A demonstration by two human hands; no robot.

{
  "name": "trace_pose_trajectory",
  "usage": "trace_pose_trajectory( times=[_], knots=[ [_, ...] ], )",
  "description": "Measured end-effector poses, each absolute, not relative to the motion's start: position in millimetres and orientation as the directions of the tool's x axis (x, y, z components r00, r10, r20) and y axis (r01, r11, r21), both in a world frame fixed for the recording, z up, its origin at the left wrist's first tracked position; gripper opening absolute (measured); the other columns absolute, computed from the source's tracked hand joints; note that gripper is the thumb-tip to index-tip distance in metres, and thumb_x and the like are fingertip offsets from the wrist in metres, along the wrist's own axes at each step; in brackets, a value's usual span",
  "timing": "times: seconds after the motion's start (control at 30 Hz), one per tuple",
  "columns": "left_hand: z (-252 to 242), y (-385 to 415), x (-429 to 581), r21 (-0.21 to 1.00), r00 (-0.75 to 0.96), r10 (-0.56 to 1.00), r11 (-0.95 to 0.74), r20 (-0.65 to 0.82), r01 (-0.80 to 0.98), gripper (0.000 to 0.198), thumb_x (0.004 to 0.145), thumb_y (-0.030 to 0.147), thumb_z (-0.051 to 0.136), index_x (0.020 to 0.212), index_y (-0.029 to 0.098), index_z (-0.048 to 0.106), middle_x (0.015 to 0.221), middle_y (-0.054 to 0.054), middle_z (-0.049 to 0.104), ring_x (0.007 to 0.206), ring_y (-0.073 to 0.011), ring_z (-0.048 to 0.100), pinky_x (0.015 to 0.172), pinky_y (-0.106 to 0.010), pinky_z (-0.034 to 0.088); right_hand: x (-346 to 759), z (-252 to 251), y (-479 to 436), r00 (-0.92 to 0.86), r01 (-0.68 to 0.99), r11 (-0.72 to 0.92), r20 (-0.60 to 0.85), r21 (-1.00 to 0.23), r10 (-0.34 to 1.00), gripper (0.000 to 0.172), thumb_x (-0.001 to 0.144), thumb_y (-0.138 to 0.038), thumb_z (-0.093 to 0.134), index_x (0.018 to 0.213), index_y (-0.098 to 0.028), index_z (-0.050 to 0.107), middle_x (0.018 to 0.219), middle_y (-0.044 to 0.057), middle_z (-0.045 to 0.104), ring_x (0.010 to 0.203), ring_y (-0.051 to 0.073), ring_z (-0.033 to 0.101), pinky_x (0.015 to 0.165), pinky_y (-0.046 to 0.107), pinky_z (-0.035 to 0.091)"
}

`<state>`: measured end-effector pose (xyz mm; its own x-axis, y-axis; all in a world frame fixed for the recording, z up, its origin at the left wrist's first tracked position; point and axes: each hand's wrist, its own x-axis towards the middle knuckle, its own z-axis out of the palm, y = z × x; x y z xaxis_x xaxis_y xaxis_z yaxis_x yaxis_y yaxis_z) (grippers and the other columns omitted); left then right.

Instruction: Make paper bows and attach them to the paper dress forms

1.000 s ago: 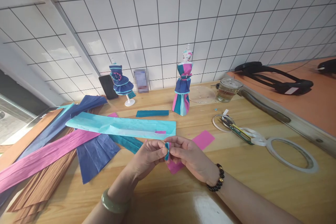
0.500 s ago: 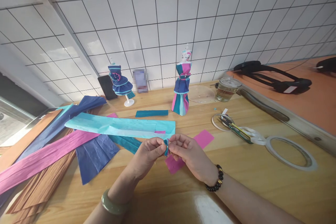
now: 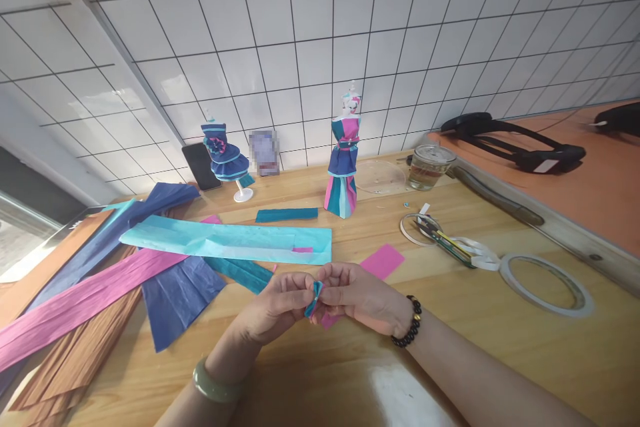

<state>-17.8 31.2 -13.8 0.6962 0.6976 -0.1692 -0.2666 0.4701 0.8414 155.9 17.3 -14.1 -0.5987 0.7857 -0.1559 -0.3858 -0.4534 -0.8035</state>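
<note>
Between my two hands is a small folded piece of teal and pink crepe paper (image 3: 314, 300). My left hand (image 3: 283, 303) pinches its left side between thumb and fingers, and my right hand (image 3: 350, 293) pinches the right side. My fingertips cover much of it. Under my right hand lies a pink paper strip (image 3: 383, 261), partly hidden. Just beyond my hands a long light-blue paper strip (image 3: 255, 240) stretches across the table, with a dark teal strip (image 3: 287, 215) behind it. Another teal strip (image 3: 245, 273) lies left of my left hand.
Two small dress forms in paper dresses, one blue (image 3: 227, 159) and one multicoloured (image 3: 343, 163), stand near the tiled wall. At right are a glass jar (image 3: 431, 170), a cutter (image 3: 453, 247) and a tape roll (image 3: 506, 280). Blue, pink and brown paper (image 3: 83, 340) is piled at left.
My hands have moved slightly down, still pinching the paper. The piece has turned, and more of its teal face shows between my fingers. The view has shifted a little.
</note>
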Motion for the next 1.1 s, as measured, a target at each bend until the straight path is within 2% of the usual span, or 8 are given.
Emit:
trace_pose_trajectory(
  times=[0.1, 0.2, 0.37, 0.47, 0.53, 0.7, 0.93, 1.1],
  knots=[
    [-13, 30, -18, 0.829, 0.726, 0.675, 0.477, -0.132, -0.293, 0.023, 0.064, 0.034, 0.071, 0.062, 0.014, 0.060, 0.050, -0.001, 0.053, 0.053, -0.0137, 0.051, 0.059, -0.028, 0.036, 159, -16, 19, -0.608, -0.358, -0.471, -0.182, -0.806, 0.773, 0.027, 0.069, -0.031, 0.071, 0.086, -0.014, 0.060, 0.070, 0.003, 0.067, 0.065, 0.015, 0.064, 0.062, 0.027, 0.043],
    [-12, 30, -18, 0.834, 0.731, 0.675, 0.456, -0.096, -0.312, 0.023, 0.067, 0.033, 0.069, 0.060, 0.013, 0.059, 0.051, -0.001, 0.053, 0.055, -0.0139, 0.050, 0.059, -0.028, 0.036, 158, -15, 19, -0.546, -0.358, -0.427, -0.185, -0.831, 0.817, 0.021, 0.073, -0.033, 0.067, 0.077, -0.013, 0.061, 0.065, 0.002, 0.066, 0.057, 0.010, 0.058, 0.057, 0.023, 0.039],
    [-14, 35, -16, 0.861, 0.571, 0.811, 0.377, -0.128, -0.342, 0.021, 0.073, 0.031, 0.065, 0.062, 0.015, 0.057, 0.057, 0.000, 0.054, 0.058, -0.0116, 0.049, 0.062, -0.025, 0.036, 150, -5, 14, -0.401, -0.283, -0.205, -0.078, -0.937, 0.913, 0.028, 0.078, -0.039, 0.059, 0.067, -0.013, 0.062, 0.065, 0.001, 0.063, 0.053, 0.007, 0.048, 0.054, 0.021, 0.036],
    [-17, 37, -13, 0.942, 0.386, 0.912, 0.242, -0.139, -0.233, 0.017, 0.074, 0.028, 0.064, 0.065, 0.015, 0.058, 0.058, 0.001, 0.054, 0.059, -0.0093, 0.046, 0.061, -0.022, 0.035, 147, -2, 13, -0.230, -0.144, -0.070, -0.035, -0.987, 0.973, 0.024, 0.075, -0.039, 0.062, 0.069, -0.015, 0.063, 0.065, -0.001, 0.061, 0.057, 0.009, 0.050, 0.056, 0.022, 0.039],
    [-18, 36, -11, 0.980, 0.311, 0.944, 0.155, -0.110, -0.125, 0.015, 0.073, 0.027, 0.064, 0.067, 0.015, 0.058, 0.058, 0.002, 0.053, 0.058, -0.0083, 0.044, 0.058, -0.021, 0.034, 146, -4, 13, -0.169, -0.056, -0.047, -0.037, -0.997, 0.985, 0.021, 0.073, -0.037, 0.064, 0.074, -0.016, 0.062, 0.066, -0.001, 0.060, 0.060, 0.011, 0.052, 0.056, 0.022, 0.040],
    [-13, 34, -10, 0.997, 0.321, 0.944, 0.067, -0.073, 0.029, 0.016, 0.076, 0.028, 0.060, 0.068, 0.014, 0.057, 0.060, 0.002, 0.053, 0.058, -0.0090, 0.044, 0.057, -0.021, 0.034, 146, -6, 14, -0.179, 0.056, -0.029, -0.038, -0.998, 0.983, 0.022, 0.078, -0.035, 0.056, 0.074, -0.015, 0.062, 0.065, 0.000, 0.059, 0.059, 0.011, 0.050, 0.055, 0.023, 0.040],
    [-6, 35, -16, 0.996, 0.393, 0.919, 0.008, -0.043, 0.092, 0.021, 0.080, 0.031, 0.054, 0.069, 0.014, 0.061, 0.065, -0.001, 0.058, 0.067, -0.0125, 0.050, 0.067, -0.024, 0.039, 149, -6, 17, -0.202, 0.039, -0.039, -0.046, -0.999, 0.978, 0.022, 0.079, -0.037, 0.054, 0.073, -0.016, 0.059, 0.068, 0.000, 0.059, 0.059, 0.011, 0.051, 0.057, 0.024, 0.041],
    [-8, 36, -15, 0.997, 0.360, 0.931, 0.038, -0.059, 0.067, 0.024, 0.081, 0.030, 0.052, 0.067, 0.014, 0.064, 0.066, -0.002, 0.062, 0.069, -0.0132, 0.054, 0.072, -0.025, 0.041, 150, -13, 21, -0.235, -0.097, -0.115, -0.089, -0.989, 0.968, 0.025, 0.076, -0.040, 0.059, 0.067, -0.016, 0.057, 0.058, -0.003, 0.051, 0.054, 0.009, 0.045, 0.055, 0.023, 0.035]
  ],
)
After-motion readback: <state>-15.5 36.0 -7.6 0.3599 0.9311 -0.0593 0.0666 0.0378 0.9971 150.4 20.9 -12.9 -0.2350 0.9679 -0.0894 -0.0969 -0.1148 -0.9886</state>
